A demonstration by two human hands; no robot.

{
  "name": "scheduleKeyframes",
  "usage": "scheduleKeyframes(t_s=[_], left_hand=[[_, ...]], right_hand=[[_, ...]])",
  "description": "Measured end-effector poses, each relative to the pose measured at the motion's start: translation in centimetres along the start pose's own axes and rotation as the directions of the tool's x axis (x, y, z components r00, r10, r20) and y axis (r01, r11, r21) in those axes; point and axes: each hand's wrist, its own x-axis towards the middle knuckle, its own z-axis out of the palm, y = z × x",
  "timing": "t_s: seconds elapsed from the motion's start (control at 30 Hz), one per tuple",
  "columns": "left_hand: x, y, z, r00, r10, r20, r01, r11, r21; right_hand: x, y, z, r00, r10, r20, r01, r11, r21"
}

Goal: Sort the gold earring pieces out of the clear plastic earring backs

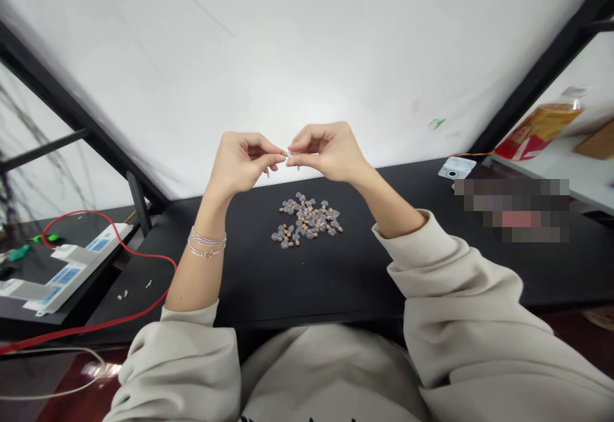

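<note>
I see both hands raised in the middle of the frame, fingertips meeting. My left hand is curled, thumb and forefinger pressed together on a tiny piece, and my right hand pinches the same piece from the other side. It is too small for me to tell what it is. It hangs between the two hands, above the table and not touching it. Thin bracelets circle the left wrist, and both forearms come out of pale sleeves pushed back. Just below the hands, at centre frame, a pile of little glass bottles with tan stoppers lies on the black table, well apart from the fingers. Further out, at lower left, a red cable loops past a white power strip. At the right, a small white gadget rests on the table's far edge, and beyond it, at upper right, a bottle with an orange label lies on a pale surface.
</note>
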Motion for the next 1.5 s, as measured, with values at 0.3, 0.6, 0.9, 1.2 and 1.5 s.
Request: scheduleKeyframes(t_s=[0.3,0.6,0.9,1.2,1.5], left_hand=[[0.1,-0.4,0.0,0.999,0.028,0.024,-0.028,1.000,-0.007],[0.6,-2.9,0.7,0.952,-0.145,0.269,0.070,0.961,0.269],[0.1,-11.0,6.3,0.716,-0.388,0.581,0.071,0.868,0.492],[-1.3,-13.2,8.8,0.709,-0.377,0.596,-0.008,0.841,0.541],[-0.4,-14.4,6.2,0.753,-0.357,0.553,0.060,0.874,0.482]], right_hand=[[0.0,0.6,0.2,0.997,0.055,0.061,-0.063,0.988,0.140],[0.2,3.3,-1.2,0.926,0.261,0.272,-0.211,0.957,-0.199],[-0.2,6.8,-0.1,0.574,0.753,0.322,-0.167,0.493,-0.854],[-0.4,6.4,1.1,0.484,0.841,0.241,-0.155,0.354,-0.922],[-2.0,7.2,5.1,0.603,0.620,0.503,-0.033,0.649,-0.760]])
